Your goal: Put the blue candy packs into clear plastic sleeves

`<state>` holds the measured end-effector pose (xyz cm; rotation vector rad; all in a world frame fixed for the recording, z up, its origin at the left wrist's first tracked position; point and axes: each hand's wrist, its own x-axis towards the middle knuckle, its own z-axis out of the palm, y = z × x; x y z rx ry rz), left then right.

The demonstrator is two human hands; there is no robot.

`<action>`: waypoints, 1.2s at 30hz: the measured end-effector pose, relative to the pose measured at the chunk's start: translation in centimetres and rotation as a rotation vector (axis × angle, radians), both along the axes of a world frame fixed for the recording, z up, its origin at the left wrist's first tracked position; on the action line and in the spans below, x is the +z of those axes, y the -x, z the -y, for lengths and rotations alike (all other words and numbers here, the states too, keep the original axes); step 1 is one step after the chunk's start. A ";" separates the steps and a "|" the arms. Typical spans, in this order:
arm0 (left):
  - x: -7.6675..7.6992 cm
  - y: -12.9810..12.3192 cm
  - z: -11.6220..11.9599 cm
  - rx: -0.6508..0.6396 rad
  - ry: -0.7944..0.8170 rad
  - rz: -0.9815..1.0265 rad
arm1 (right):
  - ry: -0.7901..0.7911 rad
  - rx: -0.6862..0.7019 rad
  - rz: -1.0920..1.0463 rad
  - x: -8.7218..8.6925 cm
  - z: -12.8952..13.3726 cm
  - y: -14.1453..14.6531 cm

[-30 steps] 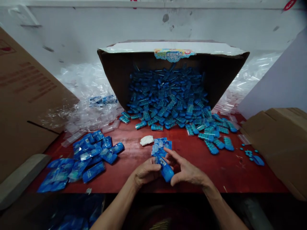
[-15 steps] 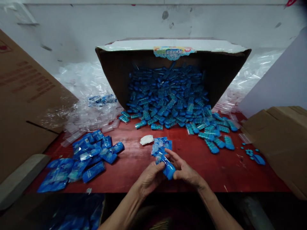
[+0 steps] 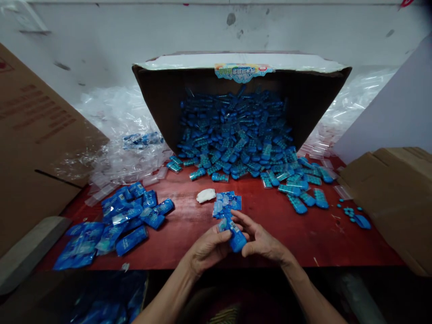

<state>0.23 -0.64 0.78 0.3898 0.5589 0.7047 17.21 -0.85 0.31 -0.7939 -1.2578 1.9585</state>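
A blue plastic candy container [image 3: 237, 240] with a printed blue wrapper is tilted between my two hands, just above the table's front. My left hand [image 3: 212, 245] is closed round it, thumb pressed on its near side. Beside its right side, my right hand [image 3: 263, 240] has its fingers stretched apart, index finger reaching past the upper end and thumb by the rounded lower end. Whether those fingertips press on it is hard to see. Just beyond lies a small stack of flat blue printed wrappers [image 3: 227, 203], and left of that a crumpled white wad [image 3: 205, 195].
Behind, an open carton [image 3: 313, 94] on its side spills many blue candy containers [image 3: 232, 153] onto the red table [image 3: 189, 243]. Wrapped blue packs [image 3: 131, 240] are piled at left, near clear plastic sleeves [image 3: 118, 157]. Loose candy balls [image 3: 349, 211] lie by the right cardboard box [image 3: 391, 193].
The container has turned slightly in my fingers, now showing a barcode-like white patch. My right thumb has shifted slightly off its lower end. The view has shifted a little.
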 end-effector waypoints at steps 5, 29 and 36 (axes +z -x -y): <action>-0.6 -0.8 0.8 0.114 0.017 -0.019 | -0.023 -0.052 -0.039 -1.0 0.3 0.6; -0.4 9.5 -0.4 0.773 0.148 -0.009 | -0.801 -0.450 1.388 -3.9 -6.7 2.6; -2.1 1.1 -0.8 0.462 0.041 -0.382 | -0.997 -0.498 1.351 -3.6 -4.9 2.1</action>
